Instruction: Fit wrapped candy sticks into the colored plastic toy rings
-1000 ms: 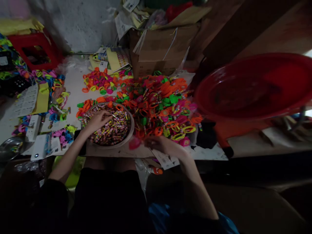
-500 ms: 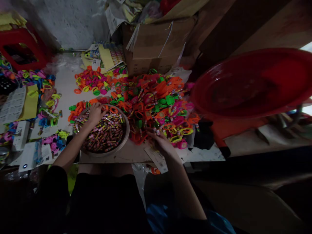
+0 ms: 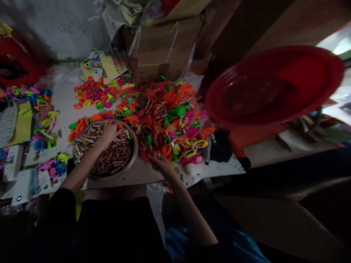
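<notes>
My left hand (image 3: 111, 132) is over a round bowl (image 3: 134, 153) full of small, printed-wrapper candy tubes (image 3: 117, 155). Its fingers are closed on an orange plastic piece (image 3: 120, 126), mostly hidden by the fingertips. My right hand (image 3: 162, 165) is at the front of a big heap of toy watches (image 3: 171, 126) in orange, green, pink and yellow plastic. Thumb and fingers there pinch a small pale candy tube (image 3: 158, 156), whose details are blurred. A smaller pile of toy watches (image 3: 94, 93) lies behind the bowl.
A cardboard box (image 3: 167, 47) and printed card sheets (image 3: 109, 65) are at the back. On the right stands a large red basin (image 3: 274, 117). Blue and pink plastic pieces (image 3: 52, 168), a white box (image 3: 24, 186) and a red stool (image 3: 24, 62) are on the left.
My right hand has moved left and slightly down, closing from spread fingers into a pinch. My left hand stays over the bowl with the orange piece. The whole view has shifted a little.
</notes>
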The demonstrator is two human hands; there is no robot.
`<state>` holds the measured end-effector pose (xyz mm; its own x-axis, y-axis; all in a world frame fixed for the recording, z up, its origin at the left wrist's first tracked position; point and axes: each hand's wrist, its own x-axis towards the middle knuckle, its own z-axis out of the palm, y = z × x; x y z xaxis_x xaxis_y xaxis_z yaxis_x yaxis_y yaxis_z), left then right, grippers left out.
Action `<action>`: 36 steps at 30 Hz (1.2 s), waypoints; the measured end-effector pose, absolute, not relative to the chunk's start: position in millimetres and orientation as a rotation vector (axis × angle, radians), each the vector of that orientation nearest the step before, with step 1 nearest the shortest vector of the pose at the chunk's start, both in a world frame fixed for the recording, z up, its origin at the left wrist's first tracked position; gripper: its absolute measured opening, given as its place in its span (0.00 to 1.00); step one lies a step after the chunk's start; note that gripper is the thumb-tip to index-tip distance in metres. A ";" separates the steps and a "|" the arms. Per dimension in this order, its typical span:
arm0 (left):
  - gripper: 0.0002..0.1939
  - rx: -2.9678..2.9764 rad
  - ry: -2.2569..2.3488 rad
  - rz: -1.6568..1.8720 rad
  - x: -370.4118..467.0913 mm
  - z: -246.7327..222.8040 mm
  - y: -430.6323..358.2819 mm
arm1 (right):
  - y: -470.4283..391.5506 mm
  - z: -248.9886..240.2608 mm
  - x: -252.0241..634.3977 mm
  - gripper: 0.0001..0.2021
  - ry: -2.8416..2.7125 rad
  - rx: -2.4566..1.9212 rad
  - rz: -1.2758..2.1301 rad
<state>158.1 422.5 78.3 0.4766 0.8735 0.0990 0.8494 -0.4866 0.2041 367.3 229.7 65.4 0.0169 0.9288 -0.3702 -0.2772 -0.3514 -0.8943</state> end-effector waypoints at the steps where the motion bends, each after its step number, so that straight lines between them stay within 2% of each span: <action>1: 0.12 2.575 1.528 0.282 159.6 78.5 424.4 | 228.5 65.6 368.4 0.25 -0.760 -1.291 1.540; 10: 0.04 2.532 1.524 0.428 163.0 87.5 414.0 | 219.0 73.4 365.9 0.22 -0.884 -1.313 1.432; 15: 0.08 2.382 1.351 0.881 153.4 123.3 358.6 | 219.2 92.1 352.0 0.19 -0.848 -1.257 1.358; 18: 0.11 2.323 1.154 1.017 144.9 145.5 309.3 | 219.9 111.6 335.6 0.18 -0.816 -1.190 1.395; 23: 0.07 2.522 0.921 0.962 122.1 158.7 245.2 | 208.2 144.5 306.0 0.20 -0.812 -0.977 1.545; 26: 0.03 2.654 0.826 0.854 106.4 162.8 224.9 | 196.6 155.9 293.5 0.19 -0.819 -1.000 1.595; 31: 0.06 2.736 0.727 0.713 88.5 170.3 203.5 | 182.7 160.8 280.1 0.17 -0.862 -1.074 1.647; 33: 0.05 2.654 0.794 0.861 85.0 169.1 196.0 | 179.1 159.9 275.7 0.16 -0.877 -1.055 1.616; 36: 0.08 2.319 1.062 1.226 83.8 165.8 186.8 | 174.3 158.4 269.9 0.15 -0.891 -1.032 1.556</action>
<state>83.8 186.8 165.8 0.3588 0.7328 0.5782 0.4674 -0.6772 0.5682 269.9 174.3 158.4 -0.1101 0.9782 -0.1761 -0.3429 -0.2037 -0.9170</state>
